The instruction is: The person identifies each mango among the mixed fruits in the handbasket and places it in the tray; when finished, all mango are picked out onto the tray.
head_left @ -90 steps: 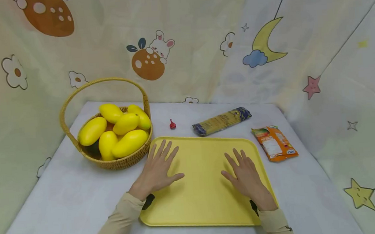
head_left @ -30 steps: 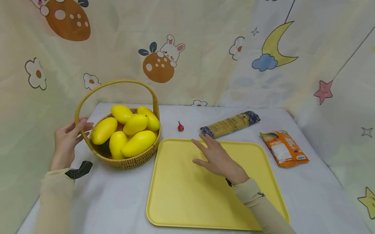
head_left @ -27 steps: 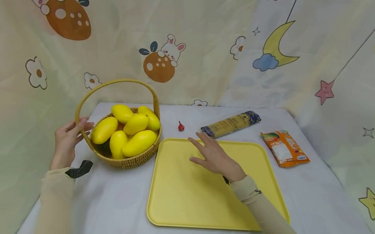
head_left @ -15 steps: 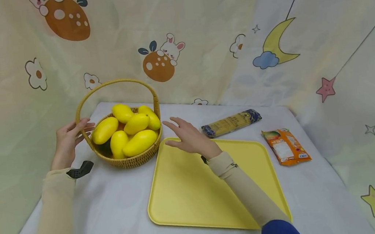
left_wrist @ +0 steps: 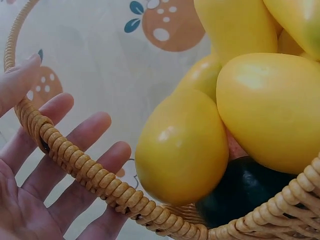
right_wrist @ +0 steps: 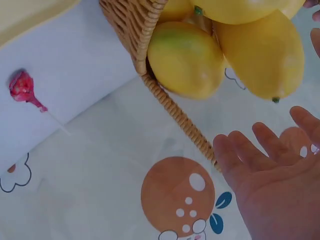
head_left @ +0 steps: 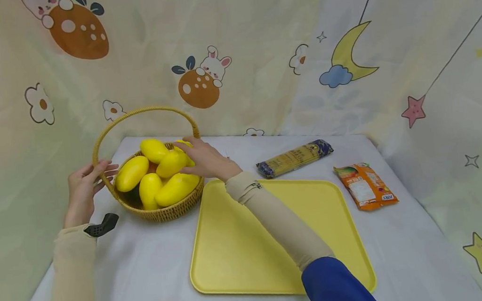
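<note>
A wicker basket [head_left: 165, 215] with a tall handle holds several yellow mangoes [head_left: 178, 189]. My left hand [head_left: 83, 186] holds the basket at the left base of its handle. In the left wrist view, the thumb crosses in front of the handle and the spread fingers [left_wrist: 92, 127] lie behind the woven rim. My right hand [head_left: 207, 159] reaches over the basket's right side, fingers extended above the mangoes. The right wrist view shows that palm [right_wrist: 285, 200] holding nothing, fingertips overlapping the handle. A dark green smooth item [left_wrist: 245, 192] sits under the mangoes, partly hidden.
A yellow tray [head_left: 249, 254] lies right of the basket, under my right forearm. Behind it rests a long blue-and-gold packet [head_left: 294, 158]; an orange packet [head_left: 365, 186] lies to the right. A red lollipop [right_wrist: 22, 87] lies near the basket, hidden in the head view.
Both hands were first spread over the tray. The left moved to the basket handle and stayed; the right moved left across the tray to above the mangoes, covering the lollipop.
</note>
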Tool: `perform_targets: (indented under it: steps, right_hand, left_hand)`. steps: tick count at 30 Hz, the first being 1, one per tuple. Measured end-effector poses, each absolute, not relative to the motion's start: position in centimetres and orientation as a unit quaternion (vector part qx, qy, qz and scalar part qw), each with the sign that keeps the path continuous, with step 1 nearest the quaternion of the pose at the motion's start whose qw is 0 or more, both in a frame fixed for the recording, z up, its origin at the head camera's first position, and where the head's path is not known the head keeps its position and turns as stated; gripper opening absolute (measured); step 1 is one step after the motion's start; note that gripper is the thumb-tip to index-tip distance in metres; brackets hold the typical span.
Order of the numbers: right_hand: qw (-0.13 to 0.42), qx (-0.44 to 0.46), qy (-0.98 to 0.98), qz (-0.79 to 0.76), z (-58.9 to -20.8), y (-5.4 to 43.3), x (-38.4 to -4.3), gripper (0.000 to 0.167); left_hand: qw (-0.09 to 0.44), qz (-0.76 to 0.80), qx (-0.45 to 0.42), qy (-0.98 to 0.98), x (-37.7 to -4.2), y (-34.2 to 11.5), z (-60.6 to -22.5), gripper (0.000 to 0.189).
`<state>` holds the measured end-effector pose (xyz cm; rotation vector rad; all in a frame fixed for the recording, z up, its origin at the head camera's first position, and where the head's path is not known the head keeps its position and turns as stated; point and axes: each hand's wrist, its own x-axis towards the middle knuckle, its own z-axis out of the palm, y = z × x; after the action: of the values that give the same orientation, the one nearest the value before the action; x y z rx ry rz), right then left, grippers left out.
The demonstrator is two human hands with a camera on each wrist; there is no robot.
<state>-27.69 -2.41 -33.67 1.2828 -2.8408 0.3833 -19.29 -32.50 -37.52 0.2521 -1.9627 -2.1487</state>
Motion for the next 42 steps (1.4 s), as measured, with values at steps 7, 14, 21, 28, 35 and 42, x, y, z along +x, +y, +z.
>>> perform_targets:
  steps: [7, 14, 21, 28, 35, 42]
  right_hand:
    - [0.001, 0.442, -0.891, 0.108, -34.4, -4.5, -27.5, 0.071]
    - [-0.003, 0.450, -0.888, 0.098, -34.7, -5.5, -27.1, 0.063]
    - [0.012, 0.451, -0.889, 0.076, -35.0, -5.6, -26.8, 0.058]
    - [0.052, 0.464, -0.884, 0.040, -35.2, -5.6, -27.0, 0.054]
    - [0.085, 0.474, -0.875, 0.039, -34.3, -4.8, -26.9, 0.052]
    - [0.080, 0.455, -0.886, 0.046, -32.2, -3.2, -26.7, 0.054]
  left_hand:
    - [0.115, -0.731, 0.084, -0.667, -18.7, -32.6, -37.8, 0.030]
    - [0.126, -0.745, 0.087, -0.650, -18.4, -32.5, -37.7, 0.030]
    - [0.132, -0.742, 0.111, -0.648, -18.6, -32.4, -37.7, 0.036]
    - [0.123, -0.744, 0.107, -0.648, -18.6, -32.6, -38.0, 0.036]
    - [0.123, -0.746, 0.098, -0.647, -19.0, -32.3, -38.1, 0.034]
    - [0.117, -0.748, 0.092, -0.647, -19.3, -32.1, -37.8, 0.034]
